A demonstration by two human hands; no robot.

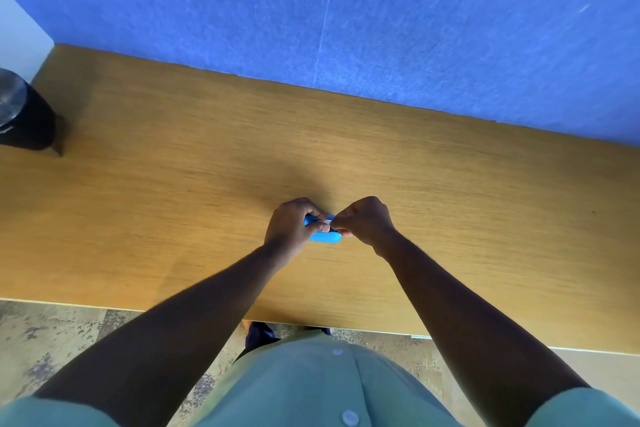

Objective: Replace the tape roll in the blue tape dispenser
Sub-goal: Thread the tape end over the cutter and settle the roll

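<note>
On the table [173, 184], both hands grip the sideways-lying dispenser [323, 237].

Bright, even light fills the scene. The wooden surface [450, 201] shines warm, with a soft dark shadow just beyond the two hands toward its far edge. A dark container [24, 114] at the far-left corner throws a short shadow to its right. The wide lens bends the surface's edges. The picture is slightly soft throughout, most at the corners; the blue wall [415, 10] shows faint glare streaks.
</note>
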